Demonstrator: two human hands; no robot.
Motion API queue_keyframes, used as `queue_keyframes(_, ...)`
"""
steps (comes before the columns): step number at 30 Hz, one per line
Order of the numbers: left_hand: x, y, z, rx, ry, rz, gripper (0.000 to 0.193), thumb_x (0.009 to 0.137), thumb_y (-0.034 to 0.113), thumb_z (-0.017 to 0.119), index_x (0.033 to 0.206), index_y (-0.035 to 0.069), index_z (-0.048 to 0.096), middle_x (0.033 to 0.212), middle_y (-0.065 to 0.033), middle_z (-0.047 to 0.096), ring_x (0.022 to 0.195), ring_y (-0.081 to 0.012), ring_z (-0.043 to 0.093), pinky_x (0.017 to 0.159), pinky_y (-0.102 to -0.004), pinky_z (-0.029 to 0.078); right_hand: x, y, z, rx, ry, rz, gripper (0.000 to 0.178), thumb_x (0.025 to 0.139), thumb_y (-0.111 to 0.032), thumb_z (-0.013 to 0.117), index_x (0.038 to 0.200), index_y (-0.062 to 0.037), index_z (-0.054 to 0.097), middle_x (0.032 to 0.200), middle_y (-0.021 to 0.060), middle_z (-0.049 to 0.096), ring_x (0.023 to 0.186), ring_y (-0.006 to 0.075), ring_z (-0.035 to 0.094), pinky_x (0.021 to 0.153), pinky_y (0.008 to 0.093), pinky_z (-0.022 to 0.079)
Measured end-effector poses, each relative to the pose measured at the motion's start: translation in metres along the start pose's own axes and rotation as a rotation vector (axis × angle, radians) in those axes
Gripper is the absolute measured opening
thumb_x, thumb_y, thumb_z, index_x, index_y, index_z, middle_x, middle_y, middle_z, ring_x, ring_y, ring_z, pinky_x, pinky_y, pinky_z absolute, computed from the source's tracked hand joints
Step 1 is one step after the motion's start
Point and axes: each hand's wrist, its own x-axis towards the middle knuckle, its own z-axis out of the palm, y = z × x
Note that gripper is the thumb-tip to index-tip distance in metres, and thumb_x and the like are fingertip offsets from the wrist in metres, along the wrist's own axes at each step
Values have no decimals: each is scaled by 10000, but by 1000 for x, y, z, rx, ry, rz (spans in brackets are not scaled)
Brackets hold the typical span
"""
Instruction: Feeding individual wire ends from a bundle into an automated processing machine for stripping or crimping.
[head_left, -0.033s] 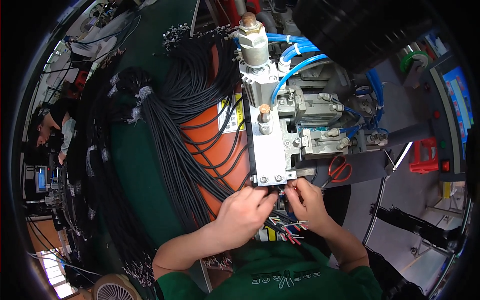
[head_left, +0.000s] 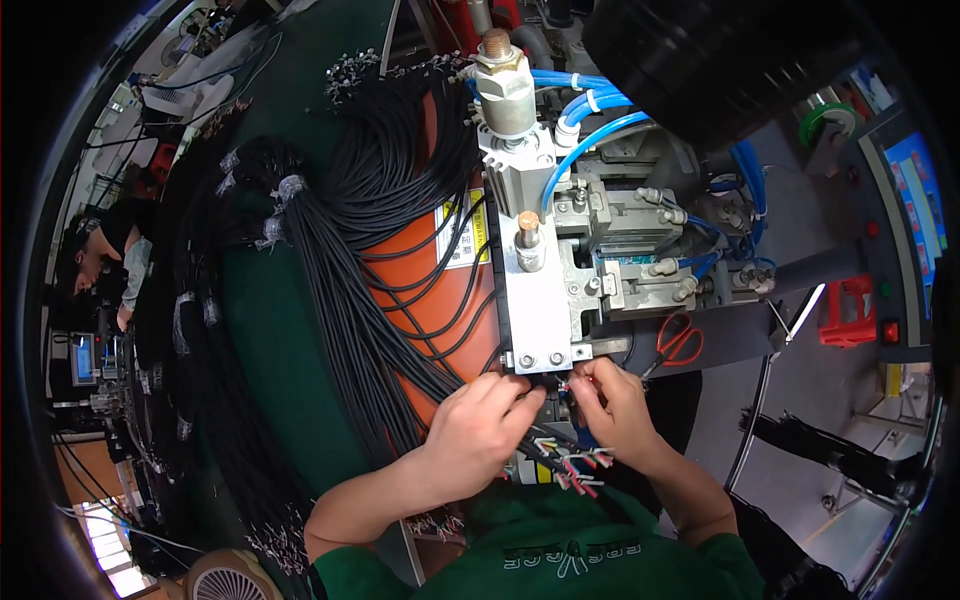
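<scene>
The person's two hands work close together at the lower end of the white metal block (head_left: 538, 310) of a pneumatic machine. The left hand (head_left: 475, 430) has its thumb and forefinger narrow, near the lower left corner of this block; what is between the fingertips, I cannot tell. The right hand (head_left: 615, 405) is also narrow, bent just under the lower right corner, and its grip is hidden too.

The coloured wire ends (head_left: 570, 465), red and white, come out of dark sheaths and lie loose between the two hands, a little nearer to the body. The long black cables (head_left: 345, 310) run on the left, over the orange surface (head_left: 425, 330) and the green table (head_left: 270, 340), and pass behind the left hand.

In my judgement, the main danger is for the fingers: if the block is a moving part and comes down while they are so near, they could be pinched. The loose wire ends may also catch on a wrist, because they spread in many directions. A pull on the crossing cables could displace the small work. The red-handled scissors (head_left: 680, 343) lie near the right hand, so a careless elbow could perhaps push them.
</scene>
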Motion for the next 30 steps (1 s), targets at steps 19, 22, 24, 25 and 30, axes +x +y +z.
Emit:
queue_keyframes(19, -6, -4, 0, -345, 103, -90, 276, 698, 53, 719, 947, 12, 610, 775, -103, 613, 632, -283, 622, 526, -342, 473, -11, -20, -10, 741, -185, 109, 241, 927, 23, 505, 1161, 61, 551, 954, 143, 594, 677, 116, 611, 620, 217, 476)
queue_keyframes(22, -4, -15, -4, -599, -21, -117, 298, 677, 53, 733, 946, 20, 609, 761, -117, 634, 649, -285, 638, 543, -339, 482, -5, -5, -15, 1044, -343, 17, 257, 953, -37, 501, 1188, 53, 555, 976, 160, 586, 682, 133, 624, 577, 213, 454)
queue_keyframes(24, -1, -25, -7, -696, -98, -154, 327, 671, 65, 743, 965, 23, 608, 780, -125, 654, 697, -277, 653, 587, -325, 493, -1, -2, -17, 1050, -381, -16, 261, 957, -77, 518, 1180, 48, 573, 992, 146, 587, 676, 141, 628, 536, 208, 431)
queue_keyframes(25, 1, -29, -11, -753, -179, -148, 324, 678, 74, 743, 969, 23, 610, 788, -121, 658, 712, -273, 655, 610, -319, 496, 3, -4, -18, 968, -403, -32, 244, 945, -61, 529, 1157, 45, 590, 993, 137, 591, 676, 140, 628, 530, 206, 431)
queue_keyframes(30, 4, -10, -11, -555, -109, -68, 342, 678, 40, 700, 1006, 12, 607, 818, -82, 628, 733, -261, 640, 628, -343, 494, 5, -15, -9, 298, -43, -447, 160, 791, 29, 694, 947, 6, 665, 894, 83, 617, 631, 84, 567, 523, 186, 408)
